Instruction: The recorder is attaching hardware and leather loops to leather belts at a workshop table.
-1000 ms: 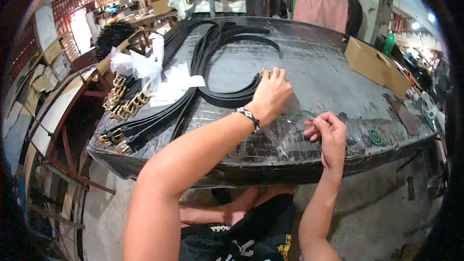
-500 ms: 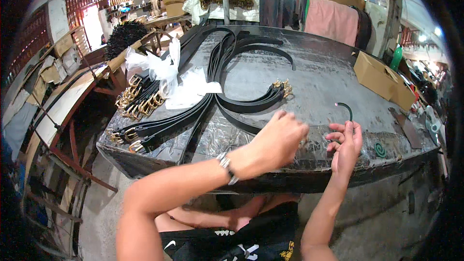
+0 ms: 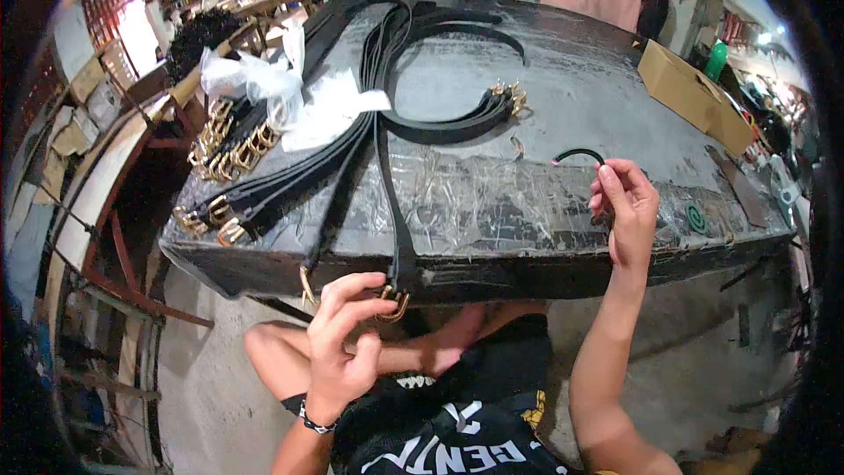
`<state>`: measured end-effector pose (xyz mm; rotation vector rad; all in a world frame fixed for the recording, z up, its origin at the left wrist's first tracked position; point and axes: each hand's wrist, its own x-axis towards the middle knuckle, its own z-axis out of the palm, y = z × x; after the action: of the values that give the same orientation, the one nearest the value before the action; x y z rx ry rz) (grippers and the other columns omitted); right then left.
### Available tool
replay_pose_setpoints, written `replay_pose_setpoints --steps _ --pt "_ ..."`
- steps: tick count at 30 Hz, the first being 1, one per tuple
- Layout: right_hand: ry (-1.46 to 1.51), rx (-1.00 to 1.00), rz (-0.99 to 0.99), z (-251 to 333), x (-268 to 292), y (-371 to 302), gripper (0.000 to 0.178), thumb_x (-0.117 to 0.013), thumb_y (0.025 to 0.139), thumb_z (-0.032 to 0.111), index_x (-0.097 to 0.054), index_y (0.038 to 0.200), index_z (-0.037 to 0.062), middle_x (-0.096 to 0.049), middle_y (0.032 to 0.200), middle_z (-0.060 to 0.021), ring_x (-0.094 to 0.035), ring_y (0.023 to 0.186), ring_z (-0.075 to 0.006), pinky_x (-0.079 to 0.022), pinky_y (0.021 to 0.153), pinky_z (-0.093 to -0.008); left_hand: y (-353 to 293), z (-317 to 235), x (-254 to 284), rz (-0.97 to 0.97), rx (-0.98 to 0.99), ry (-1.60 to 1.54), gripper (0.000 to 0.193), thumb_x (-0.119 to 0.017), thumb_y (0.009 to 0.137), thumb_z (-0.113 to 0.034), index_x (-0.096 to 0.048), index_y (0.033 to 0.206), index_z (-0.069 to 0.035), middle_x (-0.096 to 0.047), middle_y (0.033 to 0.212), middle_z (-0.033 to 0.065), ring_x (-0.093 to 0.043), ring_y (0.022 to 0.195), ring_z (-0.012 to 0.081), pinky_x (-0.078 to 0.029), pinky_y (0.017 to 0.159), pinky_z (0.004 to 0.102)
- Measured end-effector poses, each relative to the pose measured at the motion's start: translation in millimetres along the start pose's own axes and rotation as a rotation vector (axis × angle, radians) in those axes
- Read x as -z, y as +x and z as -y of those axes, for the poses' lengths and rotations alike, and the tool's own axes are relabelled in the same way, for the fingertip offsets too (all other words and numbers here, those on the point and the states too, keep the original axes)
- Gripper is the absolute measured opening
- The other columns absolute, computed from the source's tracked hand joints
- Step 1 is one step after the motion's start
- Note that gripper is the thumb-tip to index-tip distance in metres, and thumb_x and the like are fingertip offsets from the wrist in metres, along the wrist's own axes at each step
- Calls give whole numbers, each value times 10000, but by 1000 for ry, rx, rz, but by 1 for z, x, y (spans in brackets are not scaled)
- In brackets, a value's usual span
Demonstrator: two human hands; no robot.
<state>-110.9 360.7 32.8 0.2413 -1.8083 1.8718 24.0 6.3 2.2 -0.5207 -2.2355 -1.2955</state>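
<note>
Pinched in the fingers of my right hand is a curved dark piece of mosquito coil, with a pinkish tip pointing left. My left hand is low in front of the table, fingers curled but apart. Its fingertips are at the gold buckle of a black belt hanging over the front edge; whether they touch is unclear. Just left of these fingers hangs another belt's gold buckle. More black belts lie bundled on the table, with a white wrap around them.
A green coil lies near the right front of the dark table. Clear plastic bags and several gold buckles are at the left. An open cardboard box stands at the right, a wooden rack at far left.
My left hand has swung from beside the right hand to the lower left, its fingers opening. My right hand still holds the coil piece, now turned leftward. The view has tilted down.
</note>
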Motion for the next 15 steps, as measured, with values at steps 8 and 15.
replay_pose_setpoints --steps 8,15 --pt "-112 -30 221 4 -4 -7 159 -686 984 133 -681 1047 -13 -698 776 -85 -625 598 -119 -500 563 -241 11 -4 -25 -176 333 -125 208 -780 894 -47 -580 914 5 -650 755 69 -630 667 129 -495 623 268" --pt "-67 -31 236 11 -1 -11 122 -682 971 118 -676 1009 3 -693 757 -74 -630 601 -125 -516 577 -258 3 3 -30 -207 573 -528 161 -667 998 -61 -577 1113 5 -719 833 60 -640 715 58 -471 592 202"
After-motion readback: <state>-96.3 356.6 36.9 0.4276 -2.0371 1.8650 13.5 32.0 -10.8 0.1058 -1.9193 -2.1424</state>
